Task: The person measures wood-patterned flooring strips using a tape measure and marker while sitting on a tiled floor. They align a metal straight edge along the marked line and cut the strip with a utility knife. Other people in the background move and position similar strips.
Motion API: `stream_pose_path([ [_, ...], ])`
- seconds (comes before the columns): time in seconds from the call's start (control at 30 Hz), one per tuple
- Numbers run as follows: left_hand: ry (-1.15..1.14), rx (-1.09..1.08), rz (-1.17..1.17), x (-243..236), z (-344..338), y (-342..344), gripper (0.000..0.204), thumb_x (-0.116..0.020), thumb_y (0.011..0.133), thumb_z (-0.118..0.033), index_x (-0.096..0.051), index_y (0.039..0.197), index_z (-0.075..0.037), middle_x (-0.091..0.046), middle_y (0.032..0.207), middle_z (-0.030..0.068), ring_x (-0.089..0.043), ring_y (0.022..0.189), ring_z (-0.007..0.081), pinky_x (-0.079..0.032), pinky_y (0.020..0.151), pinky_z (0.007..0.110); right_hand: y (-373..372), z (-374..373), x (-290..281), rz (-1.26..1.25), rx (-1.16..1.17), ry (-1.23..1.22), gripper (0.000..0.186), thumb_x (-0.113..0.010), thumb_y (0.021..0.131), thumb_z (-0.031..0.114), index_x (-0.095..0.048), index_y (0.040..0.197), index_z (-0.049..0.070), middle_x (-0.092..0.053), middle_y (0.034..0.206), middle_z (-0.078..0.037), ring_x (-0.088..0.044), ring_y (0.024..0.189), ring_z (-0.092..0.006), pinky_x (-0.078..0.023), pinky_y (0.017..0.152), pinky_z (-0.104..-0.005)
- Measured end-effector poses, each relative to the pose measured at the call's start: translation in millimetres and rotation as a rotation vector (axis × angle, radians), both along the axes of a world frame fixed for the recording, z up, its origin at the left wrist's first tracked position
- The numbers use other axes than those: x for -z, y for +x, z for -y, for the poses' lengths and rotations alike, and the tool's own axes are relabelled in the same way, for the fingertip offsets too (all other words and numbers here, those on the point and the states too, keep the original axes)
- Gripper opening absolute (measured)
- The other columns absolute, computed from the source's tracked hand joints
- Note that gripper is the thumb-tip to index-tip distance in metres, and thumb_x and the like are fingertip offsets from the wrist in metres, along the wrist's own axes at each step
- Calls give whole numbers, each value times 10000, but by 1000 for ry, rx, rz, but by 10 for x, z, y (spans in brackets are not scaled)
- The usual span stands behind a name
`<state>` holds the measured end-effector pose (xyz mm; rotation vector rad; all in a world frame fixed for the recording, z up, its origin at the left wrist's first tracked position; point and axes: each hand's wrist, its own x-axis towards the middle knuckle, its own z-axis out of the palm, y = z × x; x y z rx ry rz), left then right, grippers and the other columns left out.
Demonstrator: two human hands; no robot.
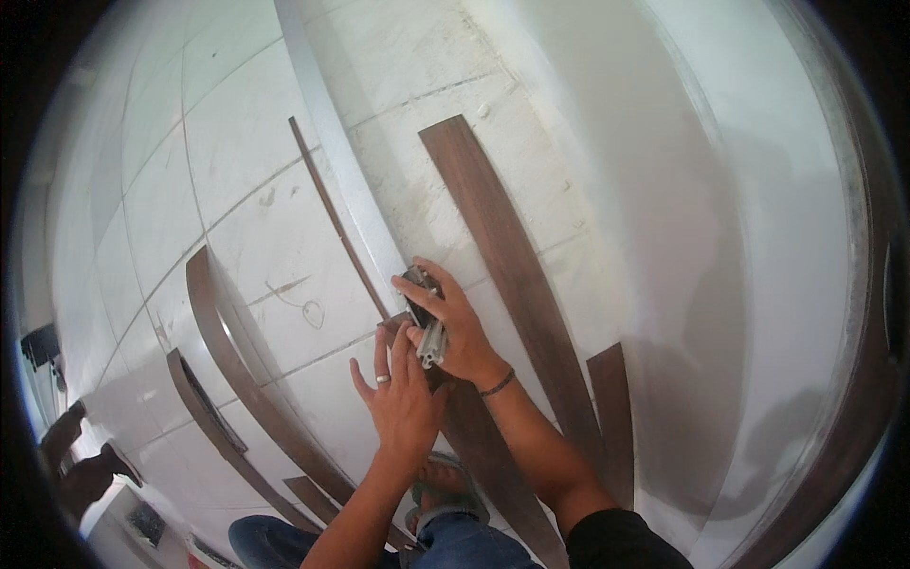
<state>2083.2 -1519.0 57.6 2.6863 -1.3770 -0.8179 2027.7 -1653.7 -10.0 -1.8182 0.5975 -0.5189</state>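
Note:
My right hand (pixel 453 327), with a dark band at its wrist, is closed around a short silver-and-dark piece of metal profile (pixel 433 343). That piece sits at the near end of a long silver metal bar (pixel 336 156) and over a dark brown wood-look plank (pixel 488 455). My left hand (pixel 403 408), wearing a ring, rests at the plank's end with its fingers stretched out and partly spread, their tips beside the profile piece. My fingers hide the spot where plank, bar and profile meet.
Another brown plank (pixel 507 242) lies to the right, with a shorter strip (pixel 611 408) near it. A thin brown strip (pixel 336 223) runs left of the bar. Curved-looking brown planks (pixel 223 341) lie farther left on the pale tiled floor (pixel 237 180). A pale wall (pixel 654 190) rises at right.

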Motion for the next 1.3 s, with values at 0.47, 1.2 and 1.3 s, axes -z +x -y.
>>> stream_pose_path([
  [0.47,81,14,4,-56,114,4,1103,-907,723,-404,-308,1597,-95,-326,1661,109,-201,1584,280,-117,1246,651,31,-49,141,150,90,224,897,-712,913,253,-225,1612,-26,-358,1601,-282,-376,1471,-454,-297,1231,-491],
  [1.2,-20,90,55,-15,222,-95,707,-743,889,-308,-481,1499,-65,-291,1665,85,-224,1576,274,-246,1197,699,-65,121,111,-72,16,-51,686,-710,880,221,-500,1532,176,-452,1567,-192,-374,1497,-380,-293,1257,-462],
  [1.3,-25,73,183,-144,231,6,661,-710,904,-250,-484,1494,-57,-292,1653,85,-238,1571,263,-291,1182,697,178,282,-141,-45,-96,-94,696,-685,924,294,-442,1557,135,-421,1603,-172,-378,1499,-358,-287,1260,-471],
])
